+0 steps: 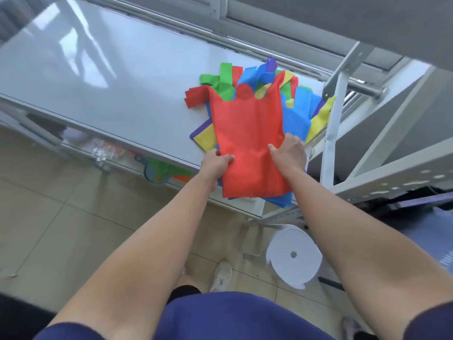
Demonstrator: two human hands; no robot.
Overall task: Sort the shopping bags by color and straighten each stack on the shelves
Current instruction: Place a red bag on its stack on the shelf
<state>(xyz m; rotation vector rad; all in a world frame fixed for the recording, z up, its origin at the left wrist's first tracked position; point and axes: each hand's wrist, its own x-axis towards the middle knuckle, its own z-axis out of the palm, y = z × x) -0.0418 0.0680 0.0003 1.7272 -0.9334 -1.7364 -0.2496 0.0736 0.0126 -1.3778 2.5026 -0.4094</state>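
A red shopping bag (247,133) lies flat on top of a mixed pile of bags at the right end of the white shelf (103,77). My left hand (217,163) pinches the red bag's lower left edge, thumb on top. My right hand (289,150) grips its lower right edge. Under it show blue bags (297,114), green bags (224,79), yellow bags (318,119) and a purple bag (270,63), all askew. The pile's near end hangs over the shelf's front edge.
A white metal upright (331,133) stands just right of the pile. A lower shelf holds more coloured items (161,170). A large white roll (293,256) stands on the tiled floor below. My shoe (221,276) is beside it.
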